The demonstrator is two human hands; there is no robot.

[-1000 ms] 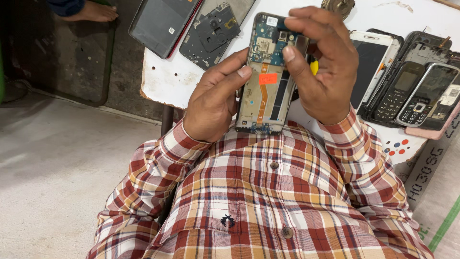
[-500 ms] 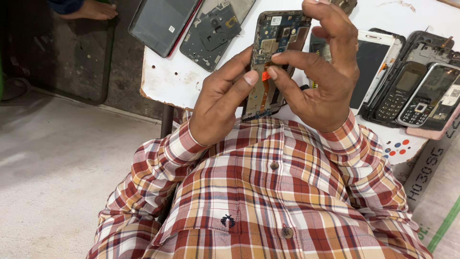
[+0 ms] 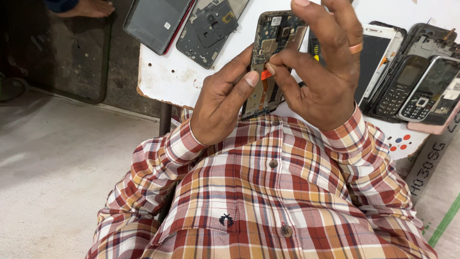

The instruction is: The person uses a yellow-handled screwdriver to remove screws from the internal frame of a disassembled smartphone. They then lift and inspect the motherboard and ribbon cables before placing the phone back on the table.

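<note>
Worn on the head, looking steeply down and close onto both hands (image 3: 273, 91) above the white table (image 3: 177, 72); far edge possibly cropped.

Left hand (image 3: 223, 103) and right hand (image 3: 323, 81) raised together, fingers (image 3: 282, 74) pinching inward

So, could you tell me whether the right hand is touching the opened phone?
Touching: the head view shows the right hand pinching an orange tab on the opened phone.

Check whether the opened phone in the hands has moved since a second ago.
Yes. The opened phone has risen toward the white table's far side, farther from the shirt; left hand and right hand grip it.
</note>
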